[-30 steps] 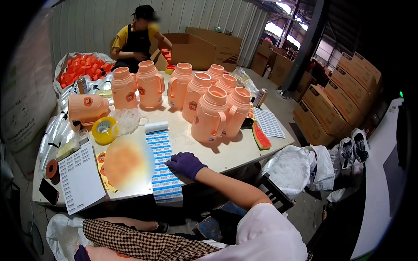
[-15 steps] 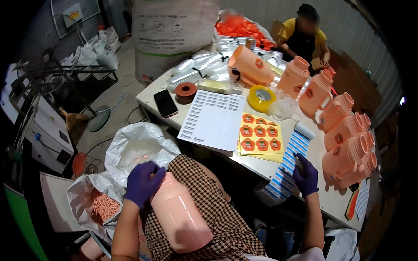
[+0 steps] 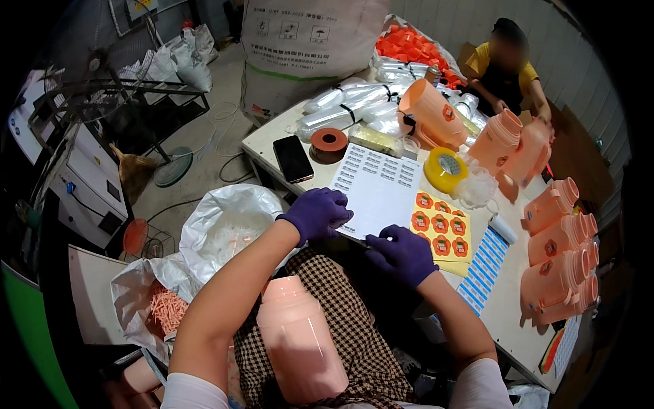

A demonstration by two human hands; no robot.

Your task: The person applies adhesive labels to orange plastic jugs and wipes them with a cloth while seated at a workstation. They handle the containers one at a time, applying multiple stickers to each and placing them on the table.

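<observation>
A pink plastic jug body (image 3: 303, 344) lies on my checked lap, its neck pointing away from me, with neither hand on it. My left hand (image 3: 317, 217) is closed at the lower left edge of a white sheet of small printed labels (image 3: 378, 187). Its fingertips are bent in, and what they pinch is hidden. By the sheet's lower edge is my right hand (image 3: 403, 255), fingers bent together, with a small pale spot at the fingertips that I cannot identify. Yellow sheets of orange round stickers (image 3: 441, 228) lie just beyond it.
On the table are a phone (image 3: 293, 159), a brown tape roll (image 3: 328, 145), yellow tape (image 3: 445, 170), a blue-and-white label strip (image 3: 484, 269) and several pink jugs (image 3: 555, 269). Open white sacks (image 3: 225, 211) stand at left. A co-worker (image 3: 507, 68) sits across the table.
My left hand has let go of the jug and reached up to the label sheet. My right hand has come left from the blue strip. The co-worker now grips a blurred jug.
</observation>
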